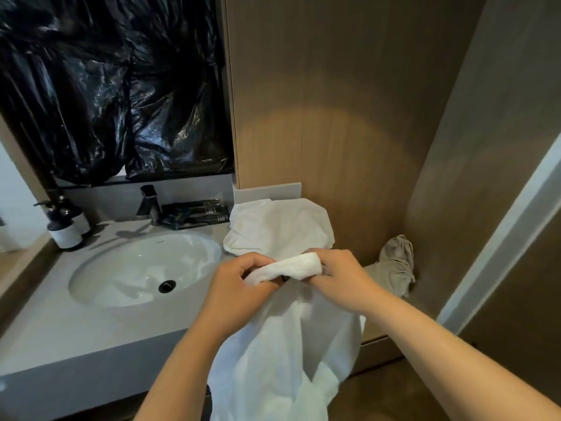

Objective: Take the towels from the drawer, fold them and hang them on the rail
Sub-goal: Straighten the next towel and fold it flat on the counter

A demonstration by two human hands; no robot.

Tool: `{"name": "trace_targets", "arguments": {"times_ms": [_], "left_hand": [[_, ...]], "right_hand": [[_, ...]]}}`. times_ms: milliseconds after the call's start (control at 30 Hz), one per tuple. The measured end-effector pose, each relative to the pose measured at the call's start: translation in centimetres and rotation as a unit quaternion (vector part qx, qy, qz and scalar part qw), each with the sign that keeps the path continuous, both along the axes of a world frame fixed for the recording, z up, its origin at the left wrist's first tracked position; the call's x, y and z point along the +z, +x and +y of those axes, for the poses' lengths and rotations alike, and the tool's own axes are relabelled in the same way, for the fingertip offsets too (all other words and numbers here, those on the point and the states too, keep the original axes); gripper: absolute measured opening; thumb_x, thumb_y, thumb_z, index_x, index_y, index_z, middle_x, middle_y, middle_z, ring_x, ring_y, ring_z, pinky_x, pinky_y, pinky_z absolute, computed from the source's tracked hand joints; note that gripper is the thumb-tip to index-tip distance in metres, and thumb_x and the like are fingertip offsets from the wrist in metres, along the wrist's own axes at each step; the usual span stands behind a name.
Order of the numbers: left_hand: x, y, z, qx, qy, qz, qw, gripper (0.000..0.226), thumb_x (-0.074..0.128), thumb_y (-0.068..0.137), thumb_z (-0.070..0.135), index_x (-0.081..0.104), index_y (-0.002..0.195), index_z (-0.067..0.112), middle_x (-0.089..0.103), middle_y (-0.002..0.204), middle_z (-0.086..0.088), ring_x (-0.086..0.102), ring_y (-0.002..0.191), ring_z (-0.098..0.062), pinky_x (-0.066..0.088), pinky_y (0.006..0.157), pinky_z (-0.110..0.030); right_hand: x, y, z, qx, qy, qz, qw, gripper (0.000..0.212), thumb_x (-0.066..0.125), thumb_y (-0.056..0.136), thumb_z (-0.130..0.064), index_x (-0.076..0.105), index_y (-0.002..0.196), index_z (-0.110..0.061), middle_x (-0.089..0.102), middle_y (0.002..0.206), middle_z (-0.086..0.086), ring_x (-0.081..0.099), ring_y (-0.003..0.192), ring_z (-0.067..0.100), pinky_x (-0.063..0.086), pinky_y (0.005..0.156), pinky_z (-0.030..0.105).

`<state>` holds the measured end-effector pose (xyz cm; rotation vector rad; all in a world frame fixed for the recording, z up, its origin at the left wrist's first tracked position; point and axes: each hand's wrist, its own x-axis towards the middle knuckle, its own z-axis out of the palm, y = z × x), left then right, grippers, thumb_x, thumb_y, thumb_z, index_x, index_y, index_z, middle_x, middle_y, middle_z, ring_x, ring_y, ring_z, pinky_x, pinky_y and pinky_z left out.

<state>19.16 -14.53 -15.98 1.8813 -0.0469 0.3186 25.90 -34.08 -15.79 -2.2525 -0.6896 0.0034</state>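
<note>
Both hands, the left hand [239,282] and right hand [343,276], pinch the bunched top edge of a white terry towel [285,344] hanging off the grey tabletop [91,338] at its right end, so folding seems underway; next, probably, squaring the edges.

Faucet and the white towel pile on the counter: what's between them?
Head view: dark packets stacked against the backsplash sit between faucet and towel pile.

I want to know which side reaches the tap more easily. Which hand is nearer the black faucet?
Left. The left hand grips the white towel just right of the sink, below the faucet. The right hand grips the towel's other end, farther right.
</note>
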Motion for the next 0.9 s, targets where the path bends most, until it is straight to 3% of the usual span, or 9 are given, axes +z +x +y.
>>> {"name": "trace_targets", "arguments": {"times_ms": [133,300,400,500,567,633,767,833,900], "left_hand": [[-2.9,-0.3,1.7,0.007,-0.004,0.060,0.998,0.021,0.077,0.082,0.012,0.075,0.074,0.032,0.057,0.059,0.007,0.047,0.053,-0.005,0.037,0.051,-0.014],[-6.5,-0.9,5.0,0.035,0.063,0.096,0.993,0.023,0.069,0.088,0.012,0.066,0.066,0.013,0.048,0.060,0.003,0.040,0.053,-0.005,0.033,0.056,-0.020],[-7.5,-1.5,7.3,0.062,0.055,0.081,0.993,0.028,0.061,0.096,0.020,0.061,0.069,0.011,0.052,0.073,-0.002,0.047,0.062,-0.007,0.035,0.059,-0.016],[-7.1,-1.6,8.9,0.072,0.029,0.057,0.995,0.032,0.053,0.099,0.031,0.057,0.075,0.010,0.047,0.065,0.001,0.041,0.058,-0.008,0.034,0.055,-0.016],[-6.2,-1.4,9.1,0.082,0.019,0.017,0.996,0.031,0.051,0.098,0.035,0.058,0.075,0.014,0.051,0.067,-0.002,0.045,0.058,-0.008,0.035,0.055,-0.016],[-5.3,-1.2,8.6,0.070,-0.006,-0.023,0.997,0.027,0.053,0.096,0.036,0.063,0.079,0.017,0.056,0.069,0.000,0.049,0.062,-0.007,0.036,0.057,-0.014],[-3.8,-0.6,7.5,-0.005,-0.030,-0.025,0.999,0.017,0.059,0.097,0.027,0.070,0.085,0.028,0.064,0.074,0.007,0.055,0.067,-0.001,0.040,0.061,-0.011],[-2.9,-0.3,7.1,-0.057,-0.015,-0.024,0.998,0.016,0.062,0.096,0.029,0.070,0.083,0.034,0.067,0.076,0.008,0.058,0.068,-0.001,0.042,0.061,-0.011],[-2.1,-0.1,6.7,-0.106,0.003,-0.037,0.994,0.017,0.058,0.091,0.030,0.070,0.081,0.037,0.068,0.075,0.010,0.059,0.068,0.001,0.043,0.062,-0.012]], "right_hand": [[0.8,0.0,-1.6,-0.091,0.031,-0.042,0.994,0.025,0.061,0.085,-0.009,0.067,0.089,-0.033,0.069,0.084,-0.012,0.063,0.081,0.007,0.047,0.063,0.024],[1.3,-0.1,-1.6,-0.174,0.069,-0.057,0.981,0.022,0.059,0.086,-0.006,0.069,0.095,-0.024,0.070,0.087,-0.009,0.062,0.082,0.009,0.051,0.071,0.036],[0.8,-0.3,-0.6,-0.191,0.088,-0.043,0.977,0.023,0.062,0.090,-0.011,0.063,0.098,-0.033,0.067,0.091,-0.015,0.062,0.086,0.006,0.050,0.067,0.024],[-0.2,-0.6,0.6,-0.202,0.051,-0.008,0.978,0.027,0.066,0.090,-0.019,0.061,0.113,-0.032,0.067,0.101,-0.011,0.062,0.091,0.008,0.041,0.063,0.012],[-0.5,-1.4,1.4,-0.175,0.007,0.015,0.984,0.047,0.072,0.087,-0.027,0.051,0.128,-0.038,0.064,0.110,-0.012,0.061,0.091,0.008,0.045,0.064,0.011],[-0.7,-2.6,2.3,-0.122,-0.038,0.027,0.991,0.069,0.075,0.082,-0.036,0.035,0.137,-0.049,0.063,0.108,-0.015,0.061,0.089,0.008,0.054,0.072,0.021],[-1.3,-4.7,4.9,-0.041,-0.079,0.037,0.995,0.092,0.074,0.073,-0.054,0.013,0.141,-0.062,0.051,0.075,-0.030,0.052,0.070,-0.003,0.046,0.060,0.021],[-1.6,-5.2,6.3,-0.024,-0.086,0.052,0.995,0.100,0.076,0.065,-0.060,0.009,0.140,-0.065,0.050,0.070,-0.021,0.050,0.064,0.002,0.040,0.053,0.023],[-2.0,-5.5,7.5,-0.008,-0.068,0.070,0.995,0.095,0.078,0.060,-0.064,0.021,0.135,-0.065,0.052,0.070,-0.016,0.050,0.065,0.004,0.039,0.054,0.021]]}}
